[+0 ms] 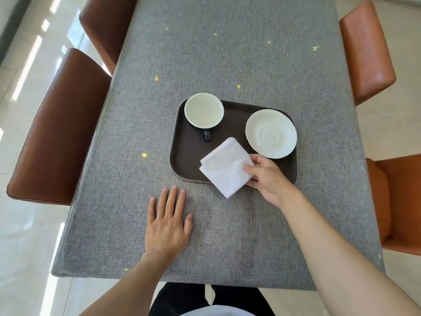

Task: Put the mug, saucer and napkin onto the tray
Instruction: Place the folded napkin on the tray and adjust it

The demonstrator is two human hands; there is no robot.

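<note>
Four brown chairs (61,124) flank the table (227,53). One mug (204,110) and one saucer (271,133) sit on the tray (182,156); right hand (266,179) pinches one napkin (224,172) (overhanging the tray's near edge). Left hand (167,224) lies flat, empty.

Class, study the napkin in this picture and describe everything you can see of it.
The napkin is white, soft-looking, cloth or thick paper, folded into a layered square and turned like a diamond. It lies mostly over the near part of the dark tray, its lowest corner hanging past the tray's edge above the grey table. The right hand pinches its right corner, thumb on top.
</note>
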